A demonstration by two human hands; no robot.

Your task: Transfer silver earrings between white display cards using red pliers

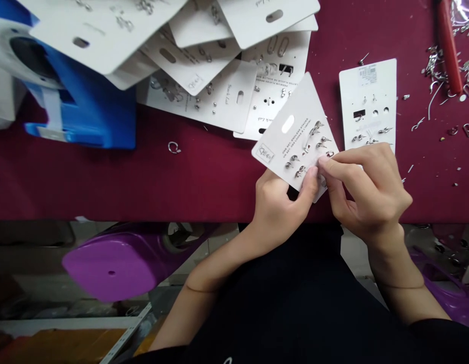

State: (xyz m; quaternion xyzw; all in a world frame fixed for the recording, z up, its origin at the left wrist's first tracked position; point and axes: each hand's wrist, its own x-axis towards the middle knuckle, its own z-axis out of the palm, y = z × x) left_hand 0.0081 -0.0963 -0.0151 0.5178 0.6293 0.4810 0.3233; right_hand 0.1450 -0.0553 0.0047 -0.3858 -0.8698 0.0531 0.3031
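My left hand (278, 205) grips the lower edge of a white earring card (280, 134), its thumb on the front and its fingers behind. Several silver earrings (300, 169) are fixed in the card, which is tilted. At the card's lower right, my right hand (367, 189) pinches with thumb and forefinger; whatever lies between the fingertips is too small or hidden to make out. A second earring card (367, 111) lies flat on the maroon table (204, 182), just beyond my right hand, its lower part covered by that hand.
Many earring cards (226, 96) overlap at the back left, beside a blue tape dispenser (93, 96). One loose silver ring (174, 147) lies left of my hands. Red-handled pliers (450, 50) and scattered metal pieces (433, 65) are at right. Below the table edge stands a purple stool (113, 263).
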